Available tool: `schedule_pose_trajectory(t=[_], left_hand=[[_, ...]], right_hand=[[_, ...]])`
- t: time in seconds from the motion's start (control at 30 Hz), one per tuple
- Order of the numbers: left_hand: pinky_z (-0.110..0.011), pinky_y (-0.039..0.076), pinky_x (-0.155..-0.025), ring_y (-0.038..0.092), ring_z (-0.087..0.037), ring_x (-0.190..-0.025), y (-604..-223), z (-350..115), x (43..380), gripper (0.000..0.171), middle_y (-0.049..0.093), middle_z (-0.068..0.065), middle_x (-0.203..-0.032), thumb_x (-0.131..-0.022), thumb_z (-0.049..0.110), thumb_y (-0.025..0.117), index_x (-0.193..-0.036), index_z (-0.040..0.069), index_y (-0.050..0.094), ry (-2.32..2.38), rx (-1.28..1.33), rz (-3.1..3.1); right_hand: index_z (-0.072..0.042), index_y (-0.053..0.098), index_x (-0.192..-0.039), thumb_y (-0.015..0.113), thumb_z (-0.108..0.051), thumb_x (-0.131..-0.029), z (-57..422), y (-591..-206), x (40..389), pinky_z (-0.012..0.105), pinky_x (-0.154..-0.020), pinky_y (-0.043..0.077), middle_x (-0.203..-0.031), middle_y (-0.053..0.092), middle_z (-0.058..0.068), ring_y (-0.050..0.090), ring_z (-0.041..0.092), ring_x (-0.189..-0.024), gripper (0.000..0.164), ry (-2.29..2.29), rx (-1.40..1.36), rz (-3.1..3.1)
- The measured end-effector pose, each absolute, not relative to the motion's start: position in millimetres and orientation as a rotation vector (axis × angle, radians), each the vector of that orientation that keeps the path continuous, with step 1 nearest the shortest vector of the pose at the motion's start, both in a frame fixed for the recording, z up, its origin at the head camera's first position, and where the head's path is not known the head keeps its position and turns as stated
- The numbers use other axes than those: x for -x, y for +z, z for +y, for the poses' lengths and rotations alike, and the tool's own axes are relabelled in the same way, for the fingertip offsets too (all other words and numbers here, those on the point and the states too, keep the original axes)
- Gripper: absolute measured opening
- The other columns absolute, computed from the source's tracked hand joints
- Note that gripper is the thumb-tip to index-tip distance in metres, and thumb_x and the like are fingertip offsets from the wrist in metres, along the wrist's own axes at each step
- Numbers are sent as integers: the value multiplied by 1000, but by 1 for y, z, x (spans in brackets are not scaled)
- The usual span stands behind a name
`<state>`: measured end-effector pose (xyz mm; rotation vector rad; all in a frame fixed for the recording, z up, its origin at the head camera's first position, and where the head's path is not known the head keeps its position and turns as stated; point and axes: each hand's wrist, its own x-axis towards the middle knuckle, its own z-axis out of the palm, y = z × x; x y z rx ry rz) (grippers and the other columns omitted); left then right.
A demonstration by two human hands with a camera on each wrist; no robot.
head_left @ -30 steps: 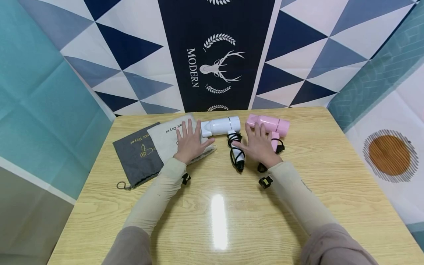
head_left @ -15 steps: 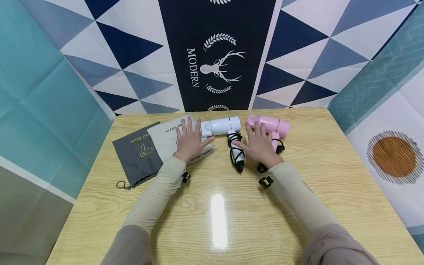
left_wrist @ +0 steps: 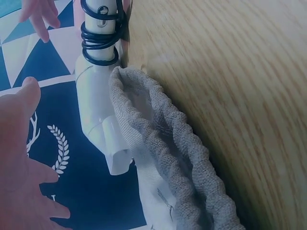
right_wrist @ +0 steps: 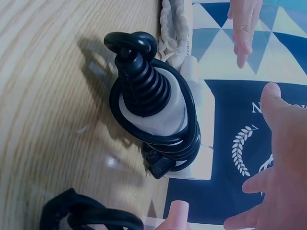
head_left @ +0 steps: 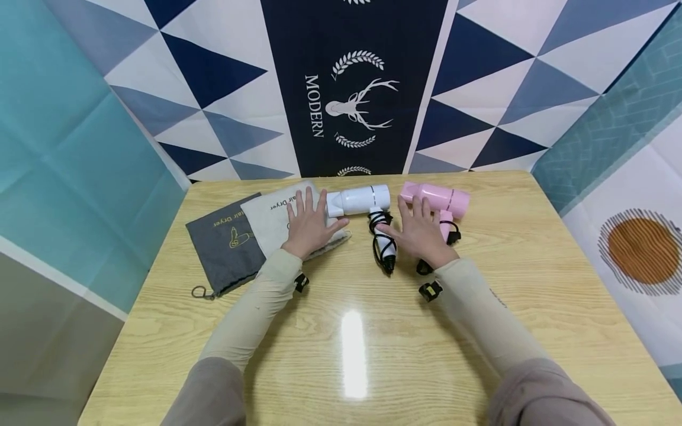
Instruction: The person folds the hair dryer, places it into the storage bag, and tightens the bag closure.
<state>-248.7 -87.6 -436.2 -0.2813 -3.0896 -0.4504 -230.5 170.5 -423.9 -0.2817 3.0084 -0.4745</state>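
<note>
My left hand (head_left: 309,229) hovers palm down with fingers spread over the light grey drawstring bag (head_left: 266,216), holding nothing. To its right lies a white hair dryer (head_left: 356,201), its handle wrapped in black cord (right_wrist: 194,139). My right hand (head_left: 421,234), also spread, is between that handle and a pink hair dryer (head_left: 450,200), partly covering the pink one's handle in the head view. The left wrist view shows the pale bag's ruffled mouth (left_wrist: 172,143) beside the white dryer's nozzle (left_wrist: 117,148). Both bags carry "Hair Dryer" lettering.
A dark grey drawstring bag (head_left: 226,242) lies partly under the light one, its cord loop (head_left: 201,292) toward the left front. Everything rests near the back edge of a wooden table (head_left: 298,361). A patterned cloth backdrop (head_left: 218,77) stands right behind.
Both hands hold the same spread pose over the same spots. The whole head view has shifted slightly; the dryers and bags have stayed where they were.
</note>
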Motion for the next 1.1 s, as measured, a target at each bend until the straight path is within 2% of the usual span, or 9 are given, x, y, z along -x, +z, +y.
schedule_pose_trajectory(t=[0.3, 0.6, 0.8, 1.1], left_hand=[[-66, 4, -117, -5, -43, -150, -435, -87, 246, 94, 6, -22, -163, -89, 74, 42, -157, 15, 15, -482, 293, -3110], [-65, 2, -118, -7, -41, -150, -431, -89, 245, 94, 1, -21, -163, -89, 74, 41, -158, 16, 13, -505, 285, -3141], [-65, 3, -118, -7, -42, -150, -428, -89, 246, 98, 1, -20, -163, -87, 73, 48, -158, 17, 12, -484, 300, -3152], [-65, 6, -117, 1, -41, -151, -434, -89, 250, 95, 7, -22, -163, -88, 72, 46, -157, 14, 17, -502, 314, -3130]], right_hand=[[-7, 10, -157, 43, -66, -94, 171, -425, 228, 71, -113, 3, -160, 0, 31, -1, 52, -146, 92, -468, 285, 3005], [-9, 6, -157, 37, -72, -92, 169, -423, 226, 71, -113, 4, -160, 1, 30, -2, 52, -147, 96, -472, 307, 2993], [-9, 6, -157, 39, -71, -92, 168, -420, 227, 71, -113, 5, -160, 3, 30, 0, 52, -146, 96, -466, 306, 2987], [-10, 4, -157, 35, -75, -91, 167, -420, 229, 69, -115, 5, -160, 2, 29, -1, 51, -147, 98, -453, 292, 2959]])
